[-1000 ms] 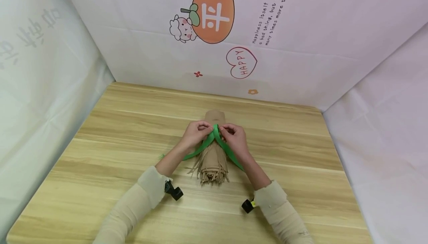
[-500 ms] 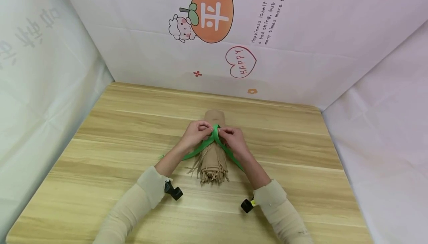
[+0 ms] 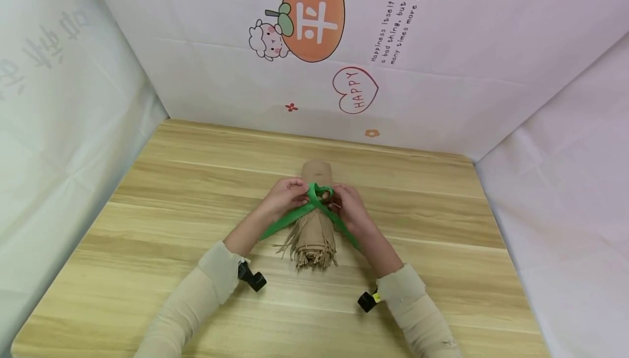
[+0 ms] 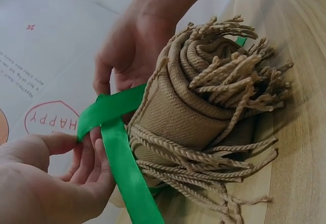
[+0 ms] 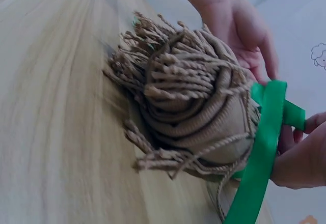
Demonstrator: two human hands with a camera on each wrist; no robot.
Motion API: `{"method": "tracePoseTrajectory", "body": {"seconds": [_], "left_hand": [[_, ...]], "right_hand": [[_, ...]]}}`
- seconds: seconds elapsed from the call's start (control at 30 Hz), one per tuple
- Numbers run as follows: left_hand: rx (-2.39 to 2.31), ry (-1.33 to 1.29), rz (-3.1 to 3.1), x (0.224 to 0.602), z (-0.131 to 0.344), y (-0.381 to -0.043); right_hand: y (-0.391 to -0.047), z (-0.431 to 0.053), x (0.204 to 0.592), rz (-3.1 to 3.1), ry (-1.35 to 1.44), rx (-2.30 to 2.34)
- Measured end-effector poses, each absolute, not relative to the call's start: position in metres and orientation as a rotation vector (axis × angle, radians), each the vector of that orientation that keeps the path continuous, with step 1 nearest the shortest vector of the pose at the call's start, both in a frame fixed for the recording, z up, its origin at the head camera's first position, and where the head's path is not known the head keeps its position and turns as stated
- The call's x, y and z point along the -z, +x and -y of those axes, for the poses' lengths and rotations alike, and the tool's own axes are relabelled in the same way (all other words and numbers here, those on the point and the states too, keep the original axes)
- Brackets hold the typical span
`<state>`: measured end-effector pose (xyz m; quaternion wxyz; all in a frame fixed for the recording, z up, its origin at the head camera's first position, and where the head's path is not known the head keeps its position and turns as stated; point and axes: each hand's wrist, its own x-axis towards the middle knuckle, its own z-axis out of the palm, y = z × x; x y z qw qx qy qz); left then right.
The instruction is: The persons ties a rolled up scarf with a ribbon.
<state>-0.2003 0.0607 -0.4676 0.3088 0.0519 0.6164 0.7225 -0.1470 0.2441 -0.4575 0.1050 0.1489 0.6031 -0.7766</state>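
A brown scarf lies rolled up on the table, its twisted fringe spread at the near end. Around it runs a green ribbon, its two strands crossing on top in a small loop. My left hand pinches the ribbon at the loop's left side between thumb and fingers. On the other side, my right hand pinches the loop with its fingertips. The ribbon's tails slant down to either side and pass partly behind my forearms. Fingers of both hands hide part of the crossing.
The wooden table extends around the scarf on all sides. A white printed sheet stands up behind it, with white sheets at left and right. Black cameras are strapped at both wrists, over beige sleeves.
My hands have moved slightly apart, and the loop on top has spread wider, showing its opening. The ribbon's left tail has shifted, its end now out of sight. The scarf stays in place.
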Motion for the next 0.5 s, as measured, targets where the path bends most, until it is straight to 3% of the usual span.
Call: {"method": "tracePoseTrajectory", "body": {"seconds": [0.3,0.5], "left_hand": [[-1.791,0.127,-1.471,0.464,-0.045,-0.207],[-1.514,0.36,-1.648,0.455,-0.025,-0.218]], "right_hand": [[-0.147,-0.273,0.453,-1.836,0.283,2.144],[-0.147,-0.294,0.445,-2.012,0.141,1.91]]}}
